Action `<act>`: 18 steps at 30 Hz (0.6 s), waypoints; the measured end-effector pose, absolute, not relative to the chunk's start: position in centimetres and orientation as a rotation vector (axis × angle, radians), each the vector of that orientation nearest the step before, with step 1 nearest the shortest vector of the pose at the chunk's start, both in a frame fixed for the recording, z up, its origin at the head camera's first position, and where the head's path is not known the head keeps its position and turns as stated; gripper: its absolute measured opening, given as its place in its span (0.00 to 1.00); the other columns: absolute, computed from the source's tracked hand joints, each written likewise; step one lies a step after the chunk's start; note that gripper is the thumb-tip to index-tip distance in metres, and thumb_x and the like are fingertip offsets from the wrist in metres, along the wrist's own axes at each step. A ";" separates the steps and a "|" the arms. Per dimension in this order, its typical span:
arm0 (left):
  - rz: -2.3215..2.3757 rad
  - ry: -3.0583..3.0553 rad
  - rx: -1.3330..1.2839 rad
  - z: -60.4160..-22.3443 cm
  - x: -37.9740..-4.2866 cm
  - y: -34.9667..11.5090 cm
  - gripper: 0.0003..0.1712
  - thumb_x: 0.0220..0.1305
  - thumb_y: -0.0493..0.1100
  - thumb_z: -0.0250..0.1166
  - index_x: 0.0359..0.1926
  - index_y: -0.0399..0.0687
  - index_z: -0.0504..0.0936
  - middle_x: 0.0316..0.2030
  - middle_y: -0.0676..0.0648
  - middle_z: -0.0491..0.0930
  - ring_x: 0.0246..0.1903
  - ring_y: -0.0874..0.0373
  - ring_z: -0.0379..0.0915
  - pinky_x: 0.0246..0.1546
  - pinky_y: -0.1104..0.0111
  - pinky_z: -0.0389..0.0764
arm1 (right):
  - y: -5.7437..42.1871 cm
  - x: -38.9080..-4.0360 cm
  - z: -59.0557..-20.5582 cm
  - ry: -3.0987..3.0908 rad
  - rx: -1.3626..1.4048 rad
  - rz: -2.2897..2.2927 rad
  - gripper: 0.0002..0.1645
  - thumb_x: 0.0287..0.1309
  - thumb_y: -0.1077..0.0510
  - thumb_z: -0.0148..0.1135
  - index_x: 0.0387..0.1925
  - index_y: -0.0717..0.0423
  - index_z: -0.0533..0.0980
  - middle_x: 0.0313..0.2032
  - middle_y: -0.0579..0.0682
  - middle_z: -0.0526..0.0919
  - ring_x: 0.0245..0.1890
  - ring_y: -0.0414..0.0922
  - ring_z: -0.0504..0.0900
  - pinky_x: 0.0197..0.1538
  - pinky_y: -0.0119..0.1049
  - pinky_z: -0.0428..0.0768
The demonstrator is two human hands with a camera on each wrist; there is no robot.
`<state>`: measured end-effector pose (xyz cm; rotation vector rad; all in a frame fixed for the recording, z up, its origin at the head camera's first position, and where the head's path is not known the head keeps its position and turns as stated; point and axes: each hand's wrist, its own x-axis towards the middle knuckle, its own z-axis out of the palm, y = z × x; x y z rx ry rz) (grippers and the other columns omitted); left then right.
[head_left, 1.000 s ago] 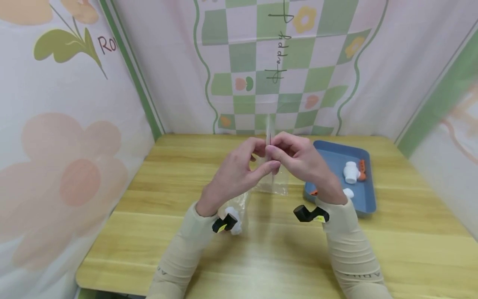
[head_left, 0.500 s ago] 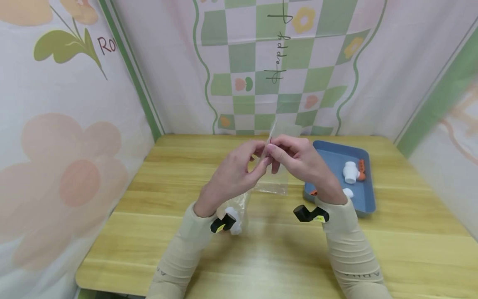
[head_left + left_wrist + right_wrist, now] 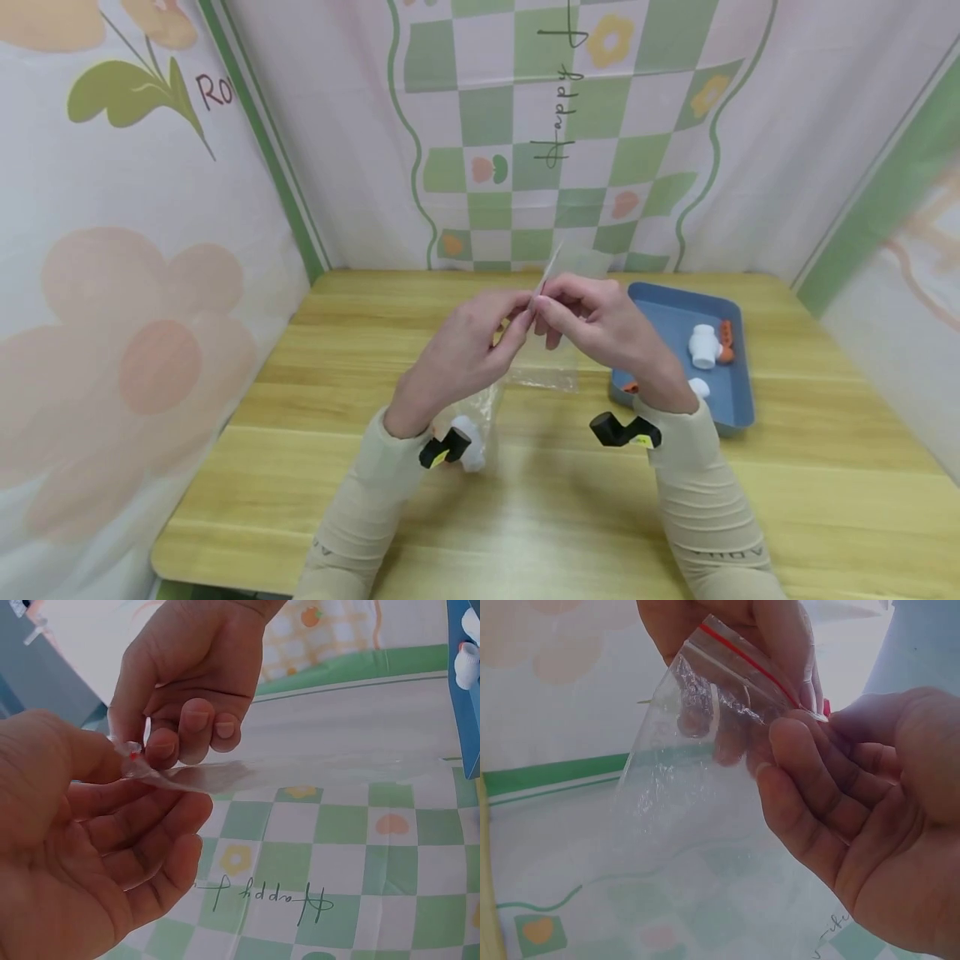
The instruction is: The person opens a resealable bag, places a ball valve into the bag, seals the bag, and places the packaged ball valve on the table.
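Both hands hold a clear zip-lock bag (image 3: 697, 742) with a red line along its top edge, raised above the middle of the table. My left hand (image 3: 461, 346) pinches the bag's top edge between thumb and fingers. Right beside it, my right hand (image 3: 600, 312) pinches the same edge, the two sets of fingertips nearly touching. In the left wrist view the bag stretches thin and flat away from the fingers. No contents show inside it. Another clear bag (image 3: 487, 408) with a white piece (image 3: 468, 442) lies on the table near the left wrist, partly hidden by it.
A blue tray (image 3: 742, 392) stands at the right of the wooden table (image 3: 337, 375). In it lie a white pipe-like fitting (image 3: 703, 346), an orange piece (image 3: 726, 337) and other parts half hidden by the right wrist. A clear plastic bag (image 3: 551, 379) edge shows below the hands.
The held bag has swung from upright toward the right, its sheet now spread behind the right hand. My left thumb has drawn back slightly to the left. The tray has not moved.
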<state>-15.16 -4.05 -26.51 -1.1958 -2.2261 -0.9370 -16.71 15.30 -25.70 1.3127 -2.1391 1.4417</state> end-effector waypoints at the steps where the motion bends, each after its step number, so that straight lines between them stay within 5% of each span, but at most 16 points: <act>1: -0.923 -2.232 -1.208 -26.5 -15.2 -4.1 0.12 0.68 0.40 0.51 0.46 0.42 0.77 0.33 0.52 0.76 0.31 0.64 0.67 0.33 0.76 0.70 | 15.2 -16.5 -25.5 -2.149 1.309 1.434 0.09 0.58 0.72 0.54 0.31 0.59 0.77 0.24 0.48 0.79 0.19 0.40 0.78 0.22 0.30 0.76; 8: -0.887 -2.277 -1.311 -26.4 -15.1 -4.4 0.13 0.66 0.42 0.54 0.50 0.45 0.74 0.36 0.56 0.76 0.37 0.69 0.71 0.42 0.81 0.71 | 14.7 -15.0 -23.8 -2.205 1.294 1.352 0.07 0.56 0.75 0.55 0.30 0.63 0.76 0.21 0.49 0.78 0.19 0.43 0.77 0.22 0.29 0.75; 18: -0.951 -2.328 -1.336 -26.5 -14.9 -4.5 0.13 0.69 0.44 0.51 0.51 0.47 0.72 0.35 0.56 0.75 0.33 0.68 0.68 0.34 0.79 0.70 | 14.8 -14.8 -23.8 -2.233 1.278 1.354 0.07 0.56 0.74 0.55 0.30 0.62 0.76 0.20 0.47 0.78 0.18 0.42 0.77 0.22 0.29 0.74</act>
